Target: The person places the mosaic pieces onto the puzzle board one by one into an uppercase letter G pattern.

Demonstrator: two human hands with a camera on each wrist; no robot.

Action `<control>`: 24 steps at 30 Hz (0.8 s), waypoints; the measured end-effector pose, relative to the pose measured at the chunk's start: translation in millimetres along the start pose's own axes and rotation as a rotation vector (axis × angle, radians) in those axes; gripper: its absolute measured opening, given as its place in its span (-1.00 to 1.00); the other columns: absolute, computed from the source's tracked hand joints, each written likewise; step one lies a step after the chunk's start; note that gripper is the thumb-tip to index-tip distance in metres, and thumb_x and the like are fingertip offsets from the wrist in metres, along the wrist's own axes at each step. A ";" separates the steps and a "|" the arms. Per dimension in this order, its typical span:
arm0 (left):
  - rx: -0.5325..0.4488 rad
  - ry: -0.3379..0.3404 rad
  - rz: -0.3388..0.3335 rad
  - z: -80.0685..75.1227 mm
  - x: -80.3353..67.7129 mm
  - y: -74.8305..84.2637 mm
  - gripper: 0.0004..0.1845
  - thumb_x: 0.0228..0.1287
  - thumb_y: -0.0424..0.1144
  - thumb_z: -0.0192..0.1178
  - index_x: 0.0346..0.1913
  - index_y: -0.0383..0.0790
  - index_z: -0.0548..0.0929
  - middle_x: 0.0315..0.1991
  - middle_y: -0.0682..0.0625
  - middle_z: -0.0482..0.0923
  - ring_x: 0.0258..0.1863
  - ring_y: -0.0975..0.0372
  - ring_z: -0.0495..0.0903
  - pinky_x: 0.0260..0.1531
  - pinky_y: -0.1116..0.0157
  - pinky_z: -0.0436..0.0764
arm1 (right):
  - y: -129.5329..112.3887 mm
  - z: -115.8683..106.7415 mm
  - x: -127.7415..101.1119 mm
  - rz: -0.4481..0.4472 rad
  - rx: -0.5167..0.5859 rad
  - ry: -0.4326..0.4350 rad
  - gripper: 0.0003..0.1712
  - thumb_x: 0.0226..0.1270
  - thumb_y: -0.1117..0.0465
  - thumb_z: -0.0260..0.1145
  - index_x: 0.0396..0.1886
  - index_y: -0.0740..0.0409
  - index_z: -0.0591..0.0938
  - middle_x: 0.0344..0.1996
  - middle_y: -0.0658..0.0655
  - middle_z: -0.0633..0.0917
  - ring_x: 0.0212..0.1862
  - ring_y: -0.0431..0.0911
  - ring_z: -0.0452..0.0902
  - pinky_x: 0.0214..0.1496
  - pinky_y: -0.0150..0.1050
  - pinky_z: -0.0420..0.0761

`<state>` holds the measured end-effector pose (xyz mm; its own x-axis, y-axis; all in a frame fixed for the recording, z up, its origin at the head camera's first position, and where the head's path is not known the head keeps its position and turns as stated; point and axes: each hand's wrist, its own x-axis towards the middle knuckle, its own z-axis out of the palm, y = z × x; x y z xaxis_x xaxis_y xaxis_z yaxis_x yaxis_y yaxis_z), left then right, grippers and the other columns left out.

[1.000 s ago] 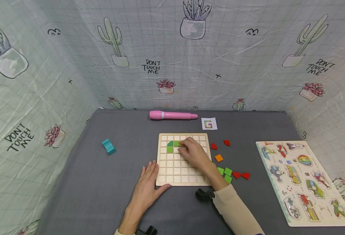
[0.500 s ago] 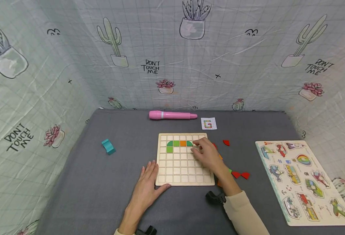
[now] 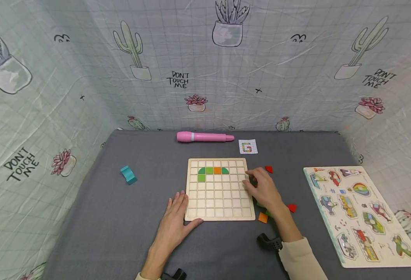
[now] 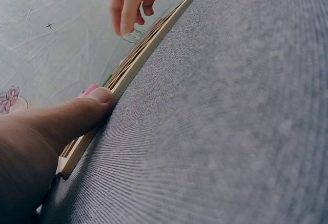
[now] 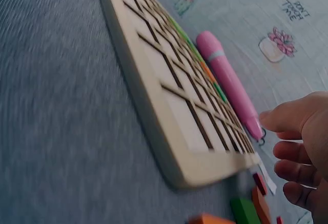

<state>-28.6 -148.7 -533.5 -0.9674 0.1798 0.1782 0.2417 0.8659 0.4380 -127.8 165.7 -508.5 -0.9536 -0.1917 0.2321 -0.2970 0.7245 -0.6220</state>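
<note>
A wooden grid board (image 3: 222, 198) lies on the grey cloth. In its upper rows sit a green quarter-round tile (image 3: 202, 170), two green square tiles (image 3: 209, 170), an orange square tile (image 3: 217, 170) and a dark green quarter-round tile (image 3: 225, 170). My left hand (image 3: 173, 219) rests flat at the board's lower left corner; in the left wrist view its thumb (image 4: 97, 98) touches the frame. Over the board's right edge hovers my right hand (image 3: 265, 190), loosely bent, with no tile visible in its fingers. It partly hides the loose tiles beneath.
Right of the board lie loose tiles, among them a red one (image 3: 292, 208) and an orange square (image 3: 263, 217). Behind it are a pink marker-shaped stick (image 3: 208, 137) and a pattern card (image 3: 248, 146). A picture puzzle board (image 3: 362, 217) lies far right, a teal block (image 3: 128, 175) left.
My right hand has moved right from the board's top row to its right edge. An orange square and a dark green quarter-round tile now show where it was. The left hand stays put.
</note>
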 end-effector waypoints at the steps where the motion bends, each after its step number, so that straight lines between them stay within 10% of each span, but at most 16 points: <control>1: 0.000 0.000 0.001 -0.2 0.1 0.1 0.02 0.10 0.29 0.37 0.43 -0.41 0.38 0.48 -0.28 0.29 0.54 -0.09 0.20 0.56 -0.08 0.18 | 1.9 -1.3 -1.3 0.004 -0.001 0.002 -0.61 0.33 0.18 0.42 0.08 0.27 0.66 -0.10 0.18 0.63 -0.18 -0.02 0.50 -0.15 -0.14 0.60; 13: -0.005 -0.014 -0.009 0.0 0.1 -0.5 0.03 0.11 0.31 0.35 0.44 -0.40 0.36 0.50 -0.27 0.27 0.56 -0.06 0.17 0.58 -0.06 0.14 | 21.0 -15.3 -16.0 0.082 -0.048 -0.011 -0.54 0.30 0.13 0.44 0.13 0.24 0.64 0.00 0.22 0.61 0.10 0.14 0.47 0.12 0.09 0.58; 24: -0.004 -0.021 -0.017 -0.5 1.0 0.0 0.03 0.12 0.31 0.35 0.44 -0.40 0.37 0.50 -0.27 0.27 0.56 -0.06 0.16 0.59 -0.06 0.12 | 33.9 -18.2 -24.2 0.128 -0.112 -0.022 -0.55 0.27 0.10 0.47 0.07 0.26 0.69 -0.13 0.21 0.61 -0.12 0.05 0.47 -0.04 0.00 0.59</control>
<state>-29.6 -148.8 -532.9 -0.9728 0.1746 0.1524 0.2253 0.8673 0.4440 -113.9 206.9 -521.6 -0.9845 -0.1066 0.1390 -0.1668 0.8133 -0.5575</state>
